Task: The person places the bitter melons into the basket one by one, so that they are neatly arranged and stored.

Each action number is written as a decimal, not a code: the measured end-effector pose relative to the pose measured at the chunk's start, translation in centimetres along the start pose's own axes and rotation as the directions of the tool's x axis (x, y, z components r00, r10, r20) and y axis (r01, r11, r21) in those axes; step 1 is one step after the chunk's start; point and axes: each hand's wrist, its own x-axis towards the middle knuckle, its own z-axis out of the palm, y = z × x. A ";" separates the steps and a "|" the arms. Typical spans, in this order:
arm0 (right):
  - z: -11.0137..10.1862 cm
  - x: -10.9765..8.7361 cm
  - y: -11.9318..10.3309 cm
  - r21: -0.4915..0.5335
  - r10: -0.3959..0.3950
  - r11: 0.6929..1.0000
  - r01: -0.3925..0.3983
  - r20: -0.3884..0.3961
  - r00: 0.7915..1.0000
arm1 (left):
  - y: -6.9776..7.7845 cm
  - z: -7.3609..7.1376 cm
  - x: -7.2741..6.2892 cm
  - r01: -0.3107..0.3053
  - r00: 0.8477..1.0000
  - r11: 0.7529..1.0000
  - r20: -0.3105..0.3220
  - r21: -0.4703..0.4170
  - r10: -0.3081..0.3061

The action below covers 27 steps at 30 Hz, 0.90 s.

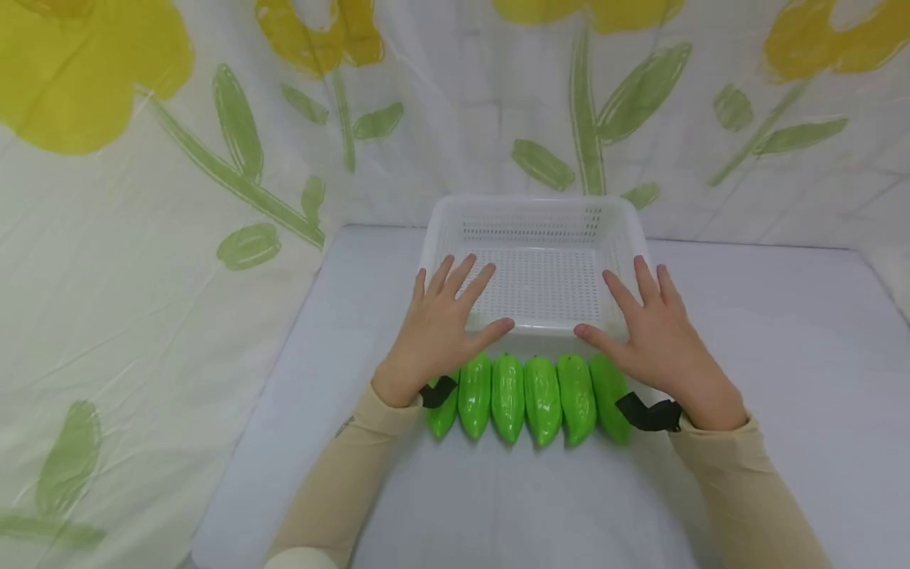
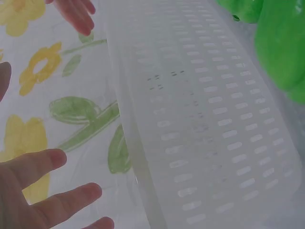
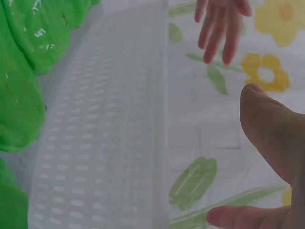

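Left hand [image 1: 437,328]: fingers spread wide, holding nothing; over basket's near left corner, thumb pointing inward.
Right hand [image 1: 661,336]: same, spread wide, holding nothing; over near right corner, thumb also inward.
Hand-to-rim contact: can't tell from the head view if any fingertip grazes the plastic.
Green vegetables [image 1: 508,399]: six in view, side by side on the counter [image 1: 498,506], just in front of basket; tapered ends toward the person; outer two partly covered by hands and black straps [image 1: 439,391].
Vegetable handling: hard gloss suggests moulded models; probably light, stiff, a bit slippery, not fragile.
Vegetable hold: round the thick middle, thumb opposite fingers; tapered tip likely slides out. Close spacing leaves little finger room, so from above looks best.
Basket [image 1: 540,325]: white, slotted, rectangular, upright on the counter between vegetables and flowered cloth [image 1: 455,158].
Basket handling: looks like thin plastic; likely light, slightly flexible, easily pushed along.
Basket hold: rim, at both short sides, to keep it level.
Basket contents: nothing seen inside; slotted floor shows, near corners partly hidden by hands.
Sleeves [image 1: 341,466]: beige, on both arms.
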 end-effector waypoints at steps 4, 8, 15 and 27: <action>0.1 0.3 0.8 0.011 0.020 1.000 -0.020 0.019 1.000 | -0.5 0.1 -0.5 -0.033 0.998 0.999 -0.062 -0.015 0.032; 0.2 0.5 1.4 0.021 0.030 0.999 -0.030 0.043 0.999 | -1.2 0.3 -1.3 -0.047 0.991 0.999 -0.129 -0.006 0.046; 0.6 1.0 2.2 0.029 0.038 0.999 -0.040 0.055 0.998 | -2.2 0.4 -2.8 -0.084 0.969 0.996 -0.233 0.001 0.082; 1.1 1.5 3.6 0.028 0.036 0.999 -0.038 0.080 0.996 | -3.5 1.1 -5.4 -0.118 0.940 0.992 -0.326 -0.045 0.098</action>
